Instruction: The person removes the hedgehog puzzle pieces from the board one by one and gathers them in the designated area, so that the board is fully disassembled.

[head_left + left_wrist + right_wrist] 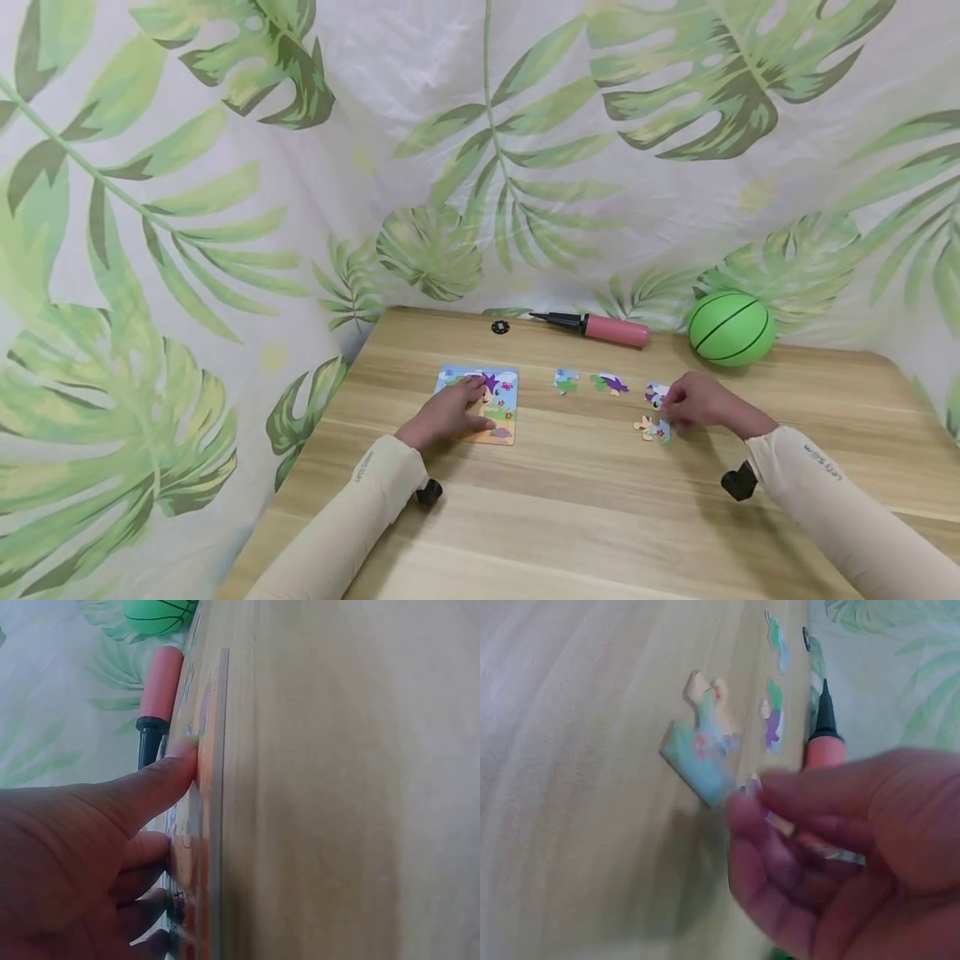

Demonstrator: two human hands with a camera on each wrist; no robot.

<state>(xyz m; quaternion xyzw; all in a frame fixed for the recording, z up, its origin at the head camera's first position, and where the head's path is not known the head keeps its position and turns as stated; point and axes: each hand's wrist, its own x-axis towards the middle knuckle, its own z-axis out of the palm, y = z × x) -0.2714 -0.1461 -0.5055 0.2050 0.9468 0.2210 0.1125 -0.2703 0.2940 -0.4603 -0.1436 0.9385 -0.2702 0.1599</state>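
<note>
My left hand (450,410) rests on a square cartoon jigsaw board (506,417), its thumb and fingers spread over the printed face. In the left wrist view the thumb (161,784) lies near the board's edge. At the right, my right hand (693,402) has its thumb and fingertips pinched at a jigsaw piece with an eye (655,396), partly hidden by the fingers. Just below the fingertips lies a peach-and-blue piece with a red flower (647,427), blurred in the right wrist view. A green-and-blue piece (566,382) and a purple-and-green piece (611,383) lie between the hands.
A pink hand pump (617,331) with a black nozzle lies along the table's back edge. Left of it is a small black disc (500,327). A green ball (731,328) sits at the back right, against the leaf-print cloth (540,208).
</note>
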